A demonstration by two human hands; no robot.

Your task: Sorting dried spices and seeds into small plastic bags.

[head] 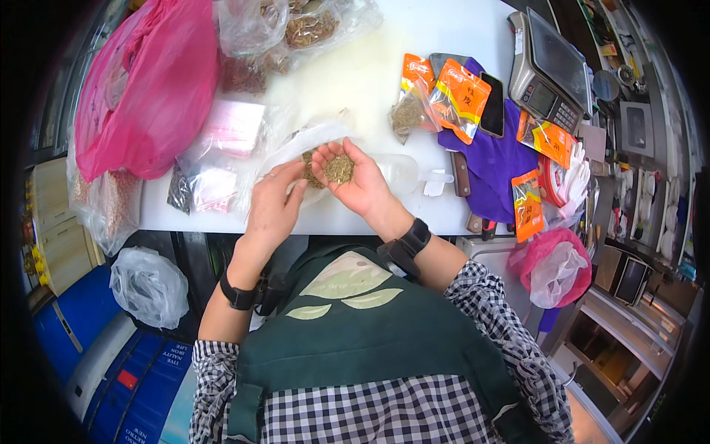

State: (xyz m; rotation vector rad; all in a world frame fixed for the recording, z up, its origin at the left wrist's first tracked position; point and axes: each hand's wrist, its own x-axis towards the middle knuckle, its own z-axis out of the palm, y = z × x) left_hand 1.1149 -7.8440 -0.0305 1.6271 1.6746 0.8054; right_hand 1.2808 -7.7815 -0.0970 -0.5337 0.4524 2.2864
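Note:
My right hand [358, 177] is cupped palm up, with a small heap of greenish-brown dried seeds [339, 168] in it. Below it, more of the same seeds [312, 169] show inside an opened clear plastic bag [313, 139]. My left hand [274, 202] is at the bag's left side, back upward, with its thumb apart from the fingers. I see nothing between them, though the fingertips partly hide the bag's contents. Just right of my right hand, a translucent plastic scoop [396, 173] lies on the white tabletop [355, 83].
Left are a large pink plastic bag [150, 89], small zip bags [230, 127] and bags of dried spices [310, 30]. To the right lie orange spice packets [459, 100], a smartphone [491, 105], a purple cloth [493, 166], a wooden-handled knife [460, 173] and a digital scale [549, 72].

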